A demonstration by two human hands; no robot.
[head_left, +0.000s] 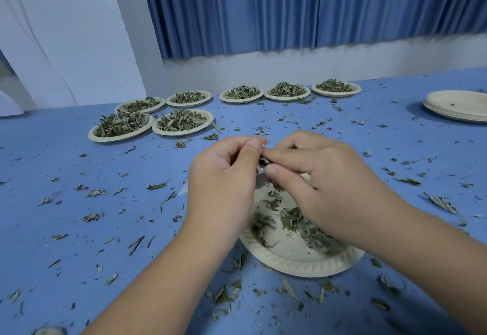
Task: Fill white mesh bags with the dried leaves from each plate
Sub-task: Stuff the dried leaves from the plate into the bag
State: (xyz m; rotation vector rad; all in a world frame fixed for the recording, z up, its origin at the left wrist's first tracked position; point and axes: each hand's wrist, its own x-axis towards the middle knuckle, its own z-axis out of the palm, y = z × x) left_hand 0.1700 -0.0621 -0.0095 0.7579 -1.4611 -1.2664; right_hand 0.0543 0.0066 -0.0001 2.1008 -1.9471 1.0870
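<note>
A pale paper plate [295, 263] with a thin scatter of dried leaves [290, 218] lies on the blue table right under my hands. Above it, my left hand [224, 176] and my right hand [316, 176] meet fingertip to fingertip. Between them shows only a sliver of a white mesh bag [260, 171], with dark leaves at its mouth; most of the bag is hidden in my left fist. My right thumb and forefinger pinch at the bag's opening.
Several full plates of dried leaves [121, 125] stand in rows at the far side of the table. A stack of bare paper plates [458, 105] sits at the far right. Loose leaf bits litter the blue cloth [79, 216] all around.
</note>
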